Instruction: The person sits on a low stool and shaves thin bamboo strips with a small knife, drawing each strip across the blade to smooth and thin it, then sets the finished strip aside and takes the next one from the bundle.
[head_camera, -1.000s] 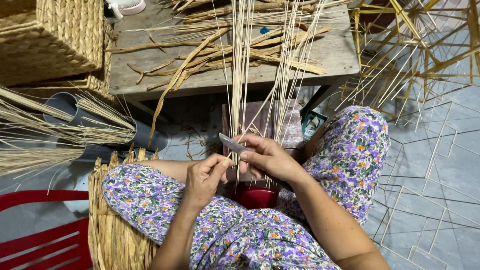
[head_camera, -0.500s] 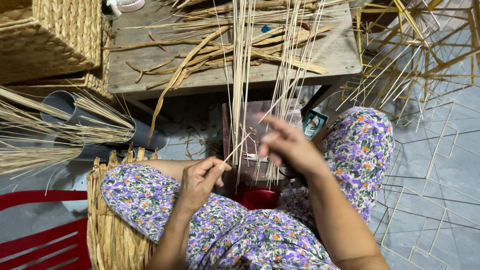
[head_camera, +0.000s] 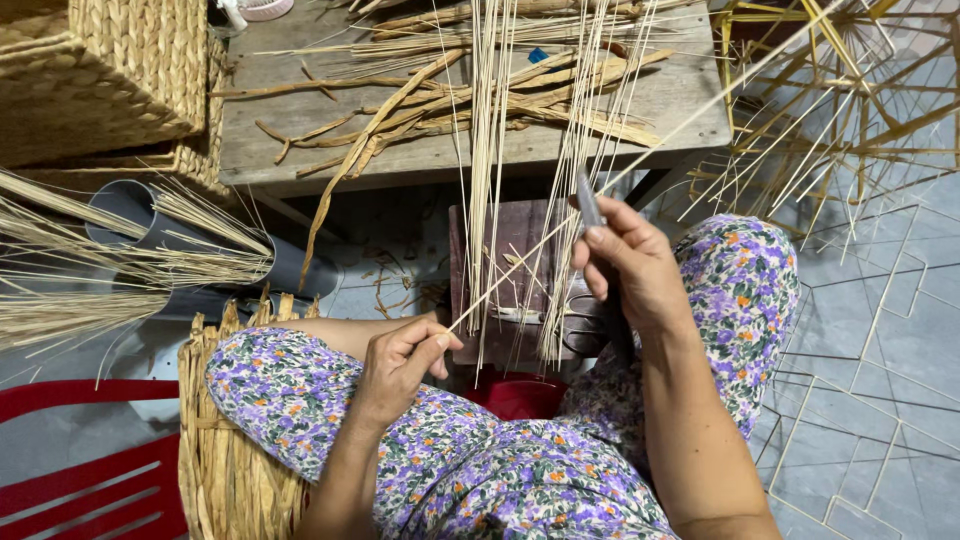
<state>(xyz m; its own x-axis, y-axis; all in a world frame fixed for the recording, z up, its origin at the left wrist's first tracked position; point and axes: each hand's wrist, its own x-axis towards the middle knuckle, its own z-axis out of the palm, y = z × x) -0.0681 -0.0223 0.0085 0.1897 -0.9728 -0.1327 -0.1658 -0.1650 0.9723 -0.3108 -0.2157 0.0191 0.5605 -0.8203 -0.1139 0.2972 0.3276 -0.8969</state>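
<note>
In front of the wooden table (head_camera: 300, 150), our left hand (head_camera: 400, 365) pinches a thin stick (head_camera: 600, 195) while our right hand (head_camera: 630, 265) grips a knife (head_camera: 588, 200).

- Thin pale strip (head_camera: 560, 240): long, straight, v. slender, straw-coloured. Near end pinched between thumb + forefinger tips of left hand (head_camera: 400, 365); runs diagonally up and to the right from there, passing just beside right-hand fingers, far end well beyond them.
- Knife (head_camera: 590, 205): narrow dark grey blade, held upright in right hand (head_camera: 630, 265); tip sticks up above the fingers, handle hidden in the fist. Blade touches or sits just beside the strip; can't tell which.
</note>
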